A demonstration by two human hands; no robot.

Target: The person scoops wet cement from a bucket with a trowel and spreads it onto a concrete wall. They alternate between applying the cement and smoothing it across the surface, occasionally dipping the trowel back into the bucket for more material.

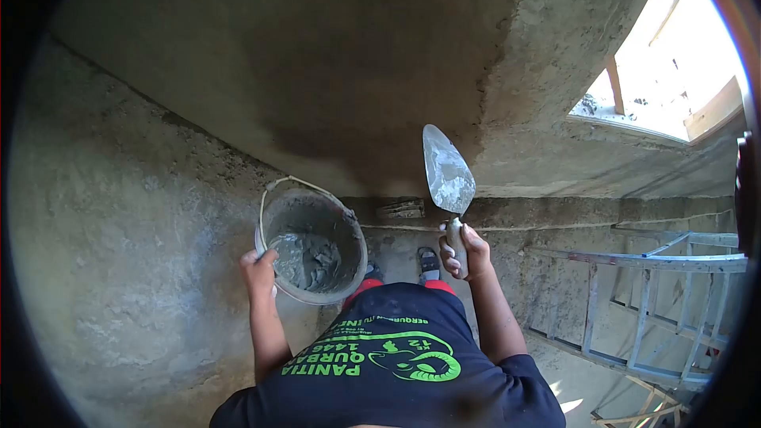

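My left hand grips the rim of a small round bucket that holds wet grey mortar. A thin wire handle arcs over the bucket's far side. My right hand is closed around the handle of a pointed trowel. Its blade points up toward the plastered wall and is smeared with grey mortar. The trowel is to the right of the bucket, apart from it.
The wall ahead has a dark, damp plaster patch. A window opening with a wooden frame is at the upper right. A metal ladder lies below right. A ledge runs under the wall. My sandalled feet show below.
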